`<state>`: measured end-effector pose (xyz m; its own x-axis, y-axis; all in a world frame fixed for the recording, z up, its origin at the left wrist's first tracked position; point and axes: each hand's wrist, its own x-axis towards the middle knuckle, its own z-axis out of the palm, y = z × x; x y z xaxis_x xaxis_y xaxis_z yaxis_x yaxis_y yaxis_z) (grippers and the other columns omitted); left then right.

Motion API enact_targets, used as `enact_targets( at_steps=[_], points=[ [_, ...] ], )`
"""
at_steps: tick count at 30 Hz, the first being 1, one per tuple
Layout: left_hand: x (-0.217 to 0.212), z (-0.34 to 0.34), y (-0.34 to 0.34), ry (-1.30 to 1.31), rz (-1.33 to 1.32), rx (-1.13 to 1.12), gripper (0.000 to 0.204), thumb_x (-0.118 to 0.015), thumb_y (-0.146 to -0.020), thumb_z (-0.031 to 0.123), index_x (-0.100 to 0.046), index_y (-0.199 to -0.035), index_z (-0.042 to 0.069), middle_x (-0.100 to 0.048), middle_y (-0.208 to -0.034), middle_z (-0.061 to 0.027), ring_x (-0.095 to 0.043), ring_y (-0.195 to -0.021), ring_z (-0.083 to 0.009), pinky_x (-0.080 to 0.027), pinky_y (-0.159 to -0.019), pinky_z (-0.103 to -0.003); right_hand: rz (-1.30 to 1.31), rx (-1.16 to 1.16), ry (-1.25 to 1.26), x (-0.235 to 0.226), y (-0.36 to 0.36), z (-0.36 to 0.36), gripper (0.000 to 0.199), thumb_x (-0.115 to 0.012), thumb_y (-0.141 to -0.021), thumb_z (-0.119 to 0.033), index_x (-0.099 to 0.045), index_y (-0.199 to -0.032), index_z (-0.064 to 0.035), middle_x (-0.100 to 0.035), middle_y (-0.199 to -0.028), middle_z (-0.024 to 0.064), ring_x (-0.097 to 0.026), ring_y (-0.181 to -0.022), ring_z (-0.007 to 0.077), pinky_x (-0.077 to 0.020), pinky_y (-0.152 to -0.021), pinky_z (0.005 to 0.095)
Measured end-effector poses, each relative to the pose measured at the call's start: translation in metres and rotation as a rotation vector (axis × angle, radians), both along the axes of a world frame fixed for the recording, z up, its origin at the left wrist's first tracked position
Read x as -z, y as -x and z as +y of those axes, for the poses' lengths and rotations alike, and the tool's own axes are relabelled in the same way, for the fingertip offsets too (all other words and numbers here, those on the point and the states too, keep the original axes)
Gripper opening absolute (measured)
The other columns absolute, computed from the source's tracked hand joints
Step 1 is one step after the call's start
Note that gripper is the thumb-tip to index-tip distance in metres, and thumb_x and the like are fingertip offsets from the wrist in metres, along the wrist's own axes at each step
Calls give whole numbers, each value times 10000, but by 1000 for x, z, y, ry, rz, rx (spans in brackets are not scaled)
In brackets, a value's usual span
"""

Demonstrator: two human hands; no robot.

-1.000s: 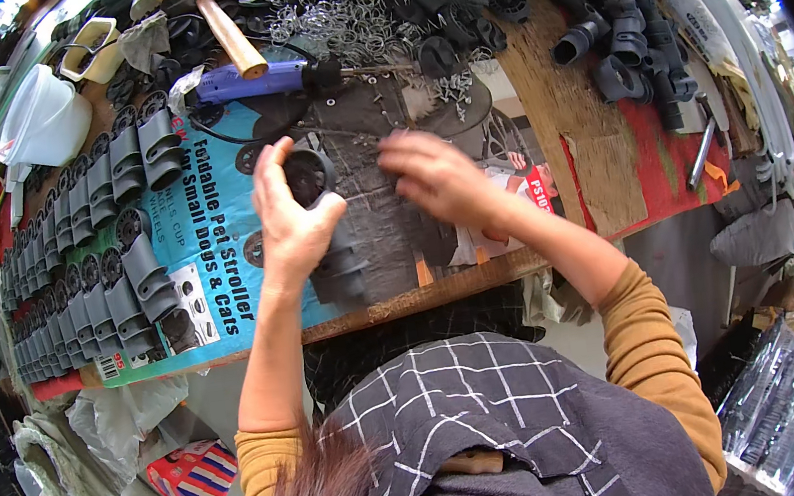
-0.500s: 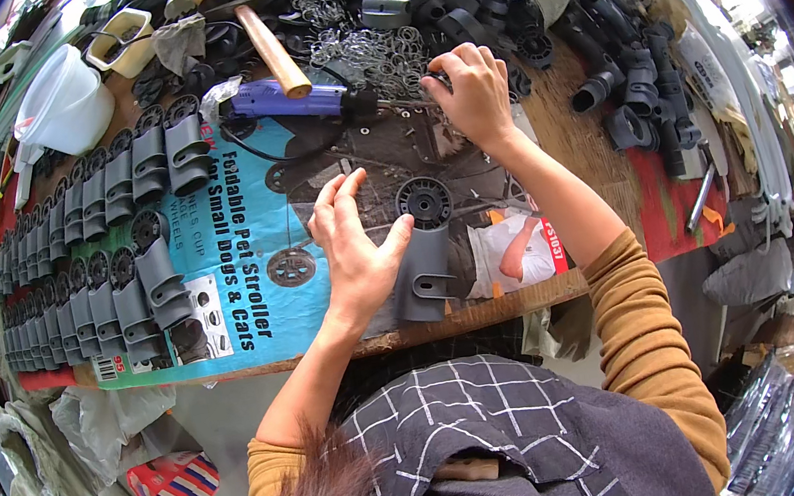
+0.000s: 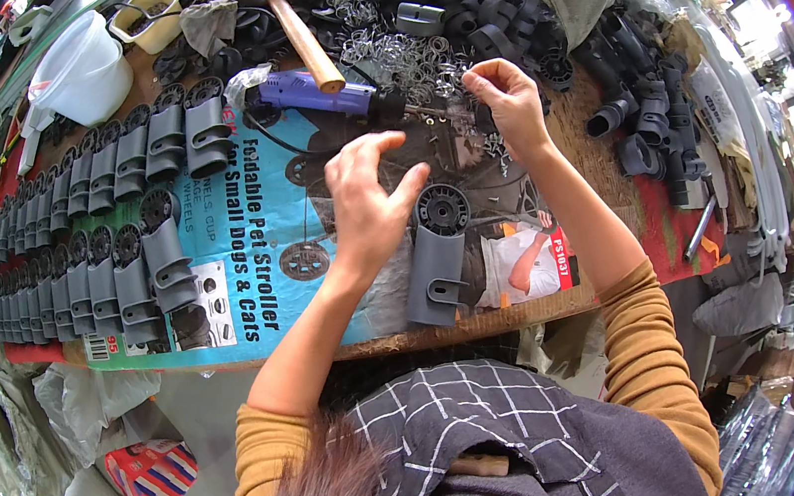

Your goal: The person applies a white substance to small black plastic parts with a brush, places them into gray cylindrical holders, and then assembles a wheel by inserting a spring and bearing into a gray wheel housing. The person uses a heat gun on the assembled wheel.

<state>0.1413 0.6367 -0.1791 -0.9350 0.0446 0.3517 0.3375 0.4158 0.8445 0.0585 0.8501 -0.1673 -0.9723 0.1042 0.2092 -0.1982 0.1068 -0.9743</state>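
Observation:
My left hand [image 3: 368, 197] hovers over the printed cardboard [image 3: 255, 237], fingers apart and holding nothing. Just right of it lies a grey plastic housing [image 3: 436, 273] with a black slotted disc [image 3: 442, 210] at its far end. My right hand [image 3: 511, 105] reaches to the near edge of a heap of metal wire springs [image 3: 391, 53], thumb and fingertips pinched together. Whatever sits in that pinch is too small to make out. Small screws [image 3: 496, 150] are scattered beside the right wrist. A purple electric screwdriver [image 3: 317, 95] lies left of the springs, its bit toward that hand.
Two rows of grey housings [image 3: 120, 164] stand at the left. A wooden-handled tool [image 3: 306, 44] lies across the screwdriver. Behind are a white bucket [image 3: 83, 73] and black plastic rings [image 3: 490, 40]. Black tubular parts [image 3: 644, 105] are piled at the right, near a metal rod [image 3: 699, 216].
The view has shifted a little, moving the scene rightward. My right hand has turned, its thumb and fingertips now pinched at the springs. My left hand stays open beside the grey housing.

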Motion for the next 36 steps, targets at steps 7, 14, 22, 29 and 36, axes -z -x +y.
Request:
enact_targets(
  at_steps=[7, 14, 22, 29, 36],
  points=[
    [-1, 19, 24, -533, -75, 24, 323, -716, -844, 65, -560, -1122, 16, -653, -930, -65, -630, -835, -111, -528, -769, -251, -114, -121, 66, -12, -52, -52, 104, -668, -885, -125, -655, -903, -23, -604, -806, -8, -515, -745, 64, -404, -694, 210],
    [7, -11, 10, -864, -306, -61, 362, -583, -966, 341, -637, -943, -16, -649, -717, -28, -580, -604, -57, -466, -529, -216, 300, -268, -478, -17, -70, -74, 44, -608, -862, 5, -566, -865, -10, -592, -1004, 99, -569, -885, 168, -478, -731, 269],
    [16, -37, -10, -693, -256, 8, 406, -537, -979, 404, -627, -1041, 13, -652, -807, -30, -594, -709, -76, -486, -631, -214, 425, 313, -941, -20, -27, -25, 220, -634, -874, -79, -616, -1088, -31, -624, -1054, 106, -604, -891, 226, -476, -796, 318],
    [-16, 3, -30, -550, -224, 205, 319, -564, -971, 315, -632, -1011, 5, -637, -813, -45, -586, -682, -109, -483, -622, -265, 205, -214, -430, -23, -105, -51, 207, -672, -844, -25, -650, -1047, 3, -654, -926, 65, -623, -846, 133, -501, -773, 265],
    [4, -18, -29, 333, -126, 288, 993, -764, -682, 600, -409, -1397, 10, -505, -1305, -177, -418, -1275, -315, -316, -1074, -430, -194, -97, -511, -18, -120, 14, 200, -700, -812, -19, -641, -1003, -10, -640, -881, 42, -603, -783, 94, -496, -717, 237]
  ],
)
